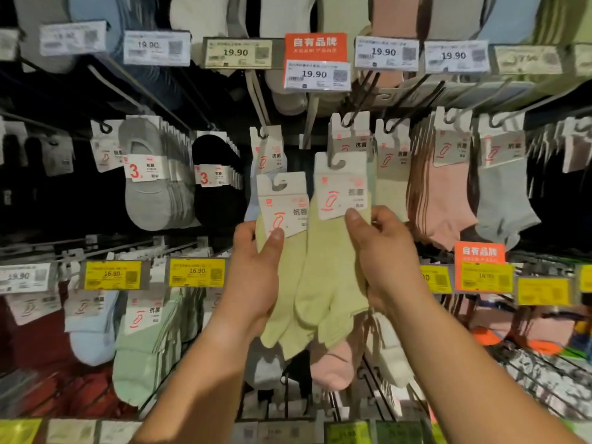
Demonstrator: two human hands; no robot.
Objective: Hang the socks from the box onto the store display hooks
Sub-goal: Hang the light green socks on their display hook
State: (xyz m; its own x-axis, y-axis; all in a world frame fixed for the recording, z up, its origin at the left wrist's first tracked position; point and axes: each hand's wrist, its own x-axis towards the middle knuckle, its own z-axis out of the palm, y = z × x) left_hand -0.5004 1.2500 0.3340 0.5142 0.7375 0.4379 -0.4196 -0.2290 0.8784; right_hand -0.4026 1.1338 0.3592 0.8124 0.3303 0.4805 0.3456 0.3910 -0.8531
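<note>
My left hand [256, 270] grips a pale yellow-green sock pack [285, 283] by its white card header, thumb on the card's lower edge. My right hand [381, 251] holds a second yellow-green sock pack [333, 270], thumb pressed on its card. Both packs sit side by side in front of the display, their hook cutouts free of any hook. Just above the right pack, a display hook [349, 118] carries a white card pack. A hook [261, 129] to the left holds a light blue pack.
Rows of hooks hold grey [147, 187], black [214, 193], pink [442, 200] and blue-grey [503, 200] socks around my hands. Price tags [315, 75] line the rail above, yellow tags [197, 272] the rail below. Lower hooks carry mint, blue and pink socks.
</note>
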